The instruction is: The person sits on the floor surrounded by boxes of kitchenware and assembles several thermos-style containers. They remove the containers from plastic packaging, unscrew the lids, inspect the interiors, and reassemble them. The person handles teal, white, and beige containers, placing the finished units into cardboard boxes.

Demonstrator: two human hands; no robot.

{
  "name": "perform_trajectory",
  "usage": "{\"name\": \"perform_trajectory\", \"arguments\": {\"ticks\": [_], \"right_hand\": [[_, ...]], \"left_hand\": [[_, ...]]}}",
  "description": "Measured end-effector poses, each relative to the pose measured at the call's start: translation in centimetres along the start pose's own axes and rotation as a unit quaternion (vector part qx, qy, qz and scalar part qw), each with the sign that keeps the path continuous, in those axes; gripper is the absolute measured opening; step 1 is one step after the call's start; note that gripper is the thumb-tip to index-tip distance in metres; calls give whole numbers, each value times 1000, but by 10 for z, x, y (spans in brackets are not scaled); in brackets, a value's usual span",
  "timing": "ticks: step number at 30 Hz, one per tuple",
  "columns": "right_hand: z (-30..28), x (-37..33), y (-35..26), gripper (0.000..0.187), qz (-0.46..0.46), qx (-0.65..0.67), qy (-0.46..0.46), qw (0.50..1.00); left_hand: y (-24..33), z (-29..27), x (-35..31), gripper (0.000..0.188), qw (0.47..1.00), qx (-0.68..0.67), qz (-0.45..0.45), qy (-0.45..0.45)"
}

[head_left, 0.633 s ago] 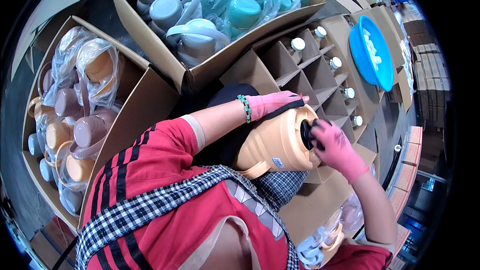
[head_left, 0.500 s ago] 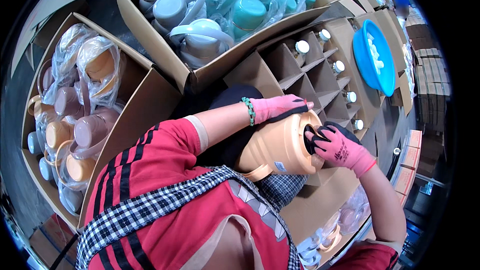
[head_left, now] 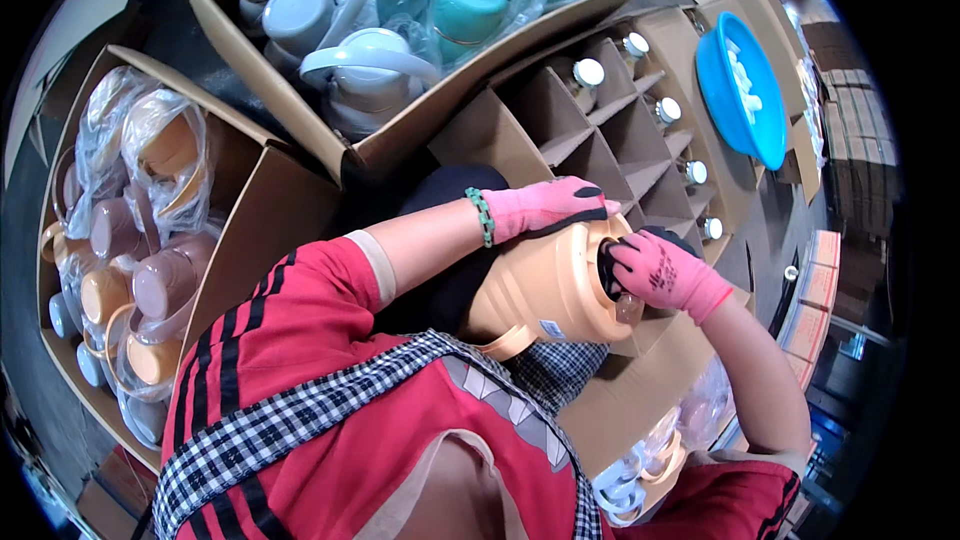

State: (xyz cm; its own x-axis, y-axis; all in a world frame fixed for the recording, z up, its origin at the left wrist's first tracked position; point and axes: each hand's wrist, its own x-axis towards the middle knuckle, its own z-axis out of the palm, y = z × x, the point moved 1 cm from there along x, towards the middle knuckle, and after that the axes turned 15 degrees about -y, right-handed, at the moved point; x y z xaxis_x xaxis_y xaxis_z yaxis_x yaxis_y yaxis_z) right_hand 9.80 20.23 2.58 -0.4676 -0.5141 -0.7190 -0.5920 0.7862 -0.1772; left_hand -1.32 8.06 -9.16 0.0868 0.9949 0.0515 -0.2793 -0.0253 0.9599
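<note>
A peach plastic vacuum jug lies tilted across my lap, its round open end facing right and its looped handle low on the near side. My left hand, in a pink glove with black fingertips, is closed over the jug's upper side near that opening. At the opening, my right hand in a matching glove has its fingers bent into the dark hole; what they pinch is hidden. A shiny, clear, glass-like piece shows at the lower rim of the opening beside my right fingers.
Ahead stands a divided carton with several white-capped bottles. A blue basin of small white pieces sits at far right. Cartons of grey and teal jugs and of peach and mauve jugs stand ahead and left. More bagged jugs lie near right.
The view has shifted slightly, so the cartons sit a little further left and higher. Both hands stay on the jug, the right fingers still at its opening.
</note>
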Motion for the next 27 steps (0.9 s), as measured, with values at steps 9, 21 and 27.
{"name": "perform_trajectory", "arguments": {"ticks": [9, 21, 27], "right_hand": [[-5, 22, -24, 32, 331, 629, 108, 696], [66, 19, -173, 38, 271, 710, 407, 506], [96, 118, -189, 34, 112, 852, 359, 363]], "left_hand": [[-11, 0, 14, 30, 995, -100, 2, -30], [-32, -9, -4, 35, 952, -305, 12, -3], [-34, 15, 13, 35, 952, -305, 24, 0]]}}
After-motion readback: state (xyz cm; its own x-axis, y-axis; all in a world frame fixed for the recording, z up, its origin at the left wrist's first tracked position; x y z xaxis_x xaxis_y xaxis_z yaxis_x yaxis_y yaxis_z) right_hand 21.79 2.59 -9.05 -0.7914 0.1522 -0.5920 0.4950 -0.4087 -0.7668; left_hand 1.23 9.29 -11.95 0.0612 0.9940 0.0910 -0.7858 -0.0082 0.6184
